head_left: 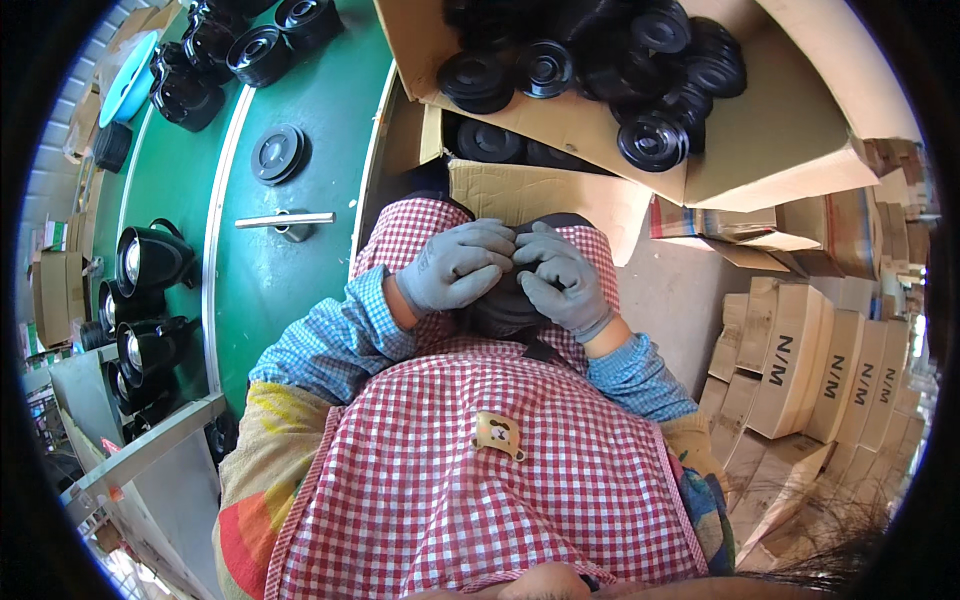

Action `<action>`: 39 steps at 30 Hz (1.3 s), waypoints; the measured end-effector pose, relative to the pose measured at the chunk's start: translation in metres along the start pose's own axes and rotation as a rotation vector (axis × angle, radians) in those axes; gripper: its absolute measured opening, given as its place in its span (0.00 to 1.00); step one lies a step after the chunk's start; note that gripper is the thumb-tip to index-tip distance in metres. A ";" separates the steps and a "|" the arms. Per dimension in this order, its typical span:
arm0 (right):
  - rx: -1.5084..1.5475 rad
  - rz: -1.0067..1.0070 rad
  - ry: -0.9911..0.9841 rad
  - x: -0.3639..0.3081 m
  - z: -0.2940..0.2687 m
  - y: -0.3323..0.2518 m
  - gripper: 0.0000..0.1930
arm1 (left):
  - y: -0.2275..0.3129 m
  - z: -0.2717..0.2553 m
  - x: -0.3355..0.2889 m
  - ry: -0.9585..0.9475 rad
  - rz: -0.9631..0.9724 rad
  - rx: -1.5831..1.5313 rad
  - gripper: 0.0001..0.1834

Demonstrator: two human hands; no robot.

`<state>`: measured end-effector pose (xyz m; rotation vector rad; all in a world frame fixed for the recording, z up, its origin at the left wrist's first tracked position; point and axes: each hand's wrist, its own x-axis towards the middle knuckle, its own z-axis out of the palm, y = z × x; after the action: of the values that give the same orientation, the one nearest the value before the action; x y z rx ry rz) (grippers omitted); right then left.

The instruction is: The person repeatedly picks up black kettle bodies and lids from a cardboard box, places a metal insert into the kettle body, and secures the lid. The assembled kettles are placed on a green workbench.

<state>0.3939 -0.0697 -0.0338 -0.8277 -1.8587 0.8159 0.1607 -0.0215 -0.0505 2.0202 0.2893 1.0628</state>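
Down in the head view, both gloved hands meet over the lap, on a red-checked apron. The left hand and the right hand each wear a grey glove, and their fingers curl together around a dark round part, so both grips are clamped on it from either side. Most of that part is hidden under the fingers; only its dark lower edge shows just below the two grips. Beyond the grips, farther from the body, an open cardboard box holds a heap of black round parts. To the left of the left grip lies a green desk, bearing one flat black disc and a metal handle. Farther left, black lamp housings stand in a row. Well to the right of the right grip, folded cartons are stacked upright.
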 end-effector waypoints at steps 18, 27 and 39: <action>-0.077 0.201 -0.118 -0.003 -0.005 -0.009 0.35 | 0.018 -0.018 -0.002 -0.147 -0.487 0.027 0.24; -0.336 0.095 -0.106 -0.002 0.006 -0.006 0.22 | 0.046 -0.003 -0.003 -0.070 -0.545 0.252 0.24; -0.623 0.117 -0.070 0.003 0.020 -0.046 0.31 | 0.004 -0.002 -0.010 0.035 -0.310 -0.110 0.17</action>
<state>0.3650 -0.0972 -0.0024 -1.3124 -2.1758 0.3243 0.1529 -0.0279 -0.0529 1.7901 0.5316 0.8992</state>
